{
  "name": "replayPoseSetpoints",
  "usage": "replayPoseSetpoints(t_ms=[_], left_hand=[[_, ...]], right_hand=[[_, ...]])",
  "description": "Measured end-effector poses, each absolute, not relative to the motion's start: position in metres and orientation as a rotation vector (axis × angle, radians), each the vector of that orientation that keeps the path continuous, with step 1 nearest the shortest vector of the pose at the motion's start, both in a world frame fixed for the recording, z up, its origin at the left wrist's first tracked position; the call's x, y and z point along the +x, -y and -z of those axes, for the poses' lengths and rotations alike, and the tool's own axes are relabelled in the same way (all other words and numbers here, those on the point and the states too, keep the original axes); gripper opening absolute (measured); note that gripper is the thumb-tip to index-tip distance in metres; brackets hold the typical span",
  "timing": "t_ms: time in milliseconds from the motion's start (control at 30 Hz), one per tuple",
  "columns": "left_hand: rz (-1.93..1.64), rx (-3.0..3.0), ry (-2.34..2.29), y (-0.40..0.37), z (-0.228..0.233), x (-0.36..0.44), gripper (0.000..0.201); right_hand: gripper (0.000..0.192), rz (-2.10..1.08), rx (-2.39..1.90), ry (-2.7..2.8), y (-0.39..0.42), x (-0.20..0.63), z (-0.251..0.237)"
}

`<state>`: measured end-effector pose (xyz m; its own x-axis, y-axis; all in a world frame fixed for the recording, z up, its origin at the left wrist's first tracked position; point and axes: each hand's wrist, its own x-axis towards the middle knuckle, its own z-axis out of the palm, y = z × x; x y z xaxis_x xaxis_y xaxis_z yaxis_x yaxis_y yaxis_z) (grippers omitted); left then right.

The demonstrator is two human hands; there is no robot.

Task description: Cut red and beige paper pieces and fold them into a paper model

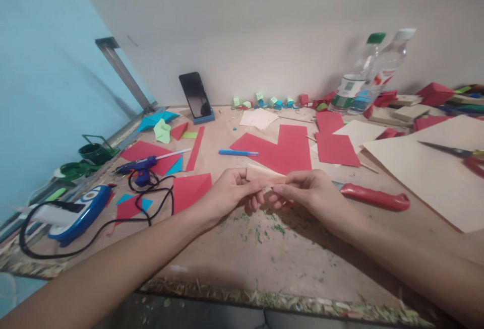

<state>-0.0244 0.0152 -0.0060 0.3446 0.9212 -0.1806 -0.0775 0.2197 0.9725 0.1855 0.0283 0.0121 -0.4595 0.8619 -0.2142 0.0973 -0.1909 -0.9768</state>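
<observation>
A small folded piece of cream paper [264,174] is held between both hands over the middle of the table. My left hand [242,190] pinches its left end between thumb and fingers. On the right end, my right hand [302,190] grips it the same way, the two thumbs close together at the lower edge. Part of the paper is hidden behind the fingers. Just beyond the hands lie red paper sheets [291,147] and a blue pen [238,153]. Beside my right hand rests a knife with a red handle [374,196].
At left are a blue glue gun [139,169] with a looping black cord and a blue-and-white device [81,213]. A phone [195,94] stands at the back. Two plastic bottles [350,87] stand back right. Scissors [449,149] lie on a large cream sheet [419,173].
</observation>
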Motion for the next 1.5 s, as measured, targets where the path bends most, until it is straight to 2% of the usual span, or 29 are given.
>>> replayPoseSetpoints(t_ms=[533, 667, 1067, 1233, 1400, 1500], left_hand=[[-0.868, 1.051, -0.911, -0.014, 0.007, -0.029, 0.034], [-0.875, 1.082, -0.949, -0.013, 0.006, -0.024, 0.037], [-0.914, 1.064, -0.973, -0.01, 0.002, -0.022, 0.038], [-0.953, 1.072, -0.988, -0.01, 0.002, -0.022, 0.037], [-0.974, 1.105, -1.034, -0.011, 0.002, -0.023, 0.037], [-0.961, 1.14, -1.057, -0.01, 0.001, -0.022, 0.038]], right_hand=[[0.02, -1.122, -1.15, 1.804, -0.027, 0.189, -0.014], [0.023, -0.955, -1.141, 1.9, -0.024, 0.189, -0.014], [0.032, -1.123, -1.16, 1.808, -0.025, 0.189, -0.012], [0.025, -1.346, -1.15, 1.662, -0.028, 0.188, -0.015], [0.037, -1.509, -1.114, 1.552, -0.03, 0.188, -0.02], [0.037, -1.522, -1.153, 1.608, -0.03, 0.187, -0.019]])
